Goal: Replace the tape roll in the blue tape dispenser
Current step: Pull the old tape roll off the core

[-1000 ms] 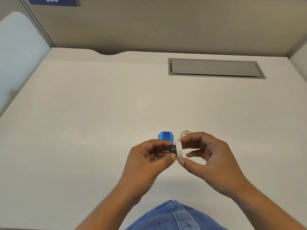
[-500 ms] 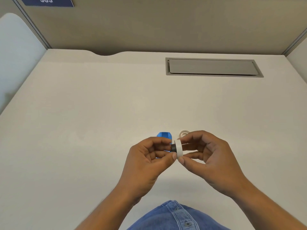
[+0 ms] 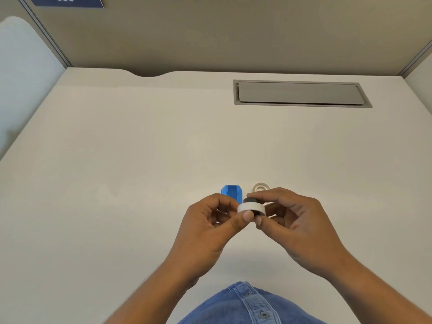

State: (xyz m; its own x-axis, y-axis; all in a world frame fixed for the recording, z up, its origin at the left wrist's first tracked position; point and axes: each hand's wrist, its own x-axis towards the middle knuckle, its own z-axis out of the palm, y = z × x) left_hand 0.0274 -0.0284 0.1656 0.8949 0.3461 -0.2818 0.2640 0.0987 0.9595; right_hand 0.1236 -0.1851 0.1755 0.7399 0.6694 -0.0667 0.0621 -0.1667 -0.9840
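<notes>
Tape roll (image 3: 251,208): white, with a black hub (image 3: 250,200) poking from its top, held above the table (image 3: 140,160)
Left hand (image 3: 210,228): thumb and fingers pinching the roll's left edge
Right hand (image 3: 297,225): grip pinching the roll and hub
Blue tape dispenser (image 3: 230,192): on the table just behind the hands
Second tape ring (image 3: 260,187): flat, beside the dispenser

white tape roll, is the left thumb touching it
Touching. In the head view the left hand presses its thumb tip against the near rim of the white tape roll, with no gap.
</notes>
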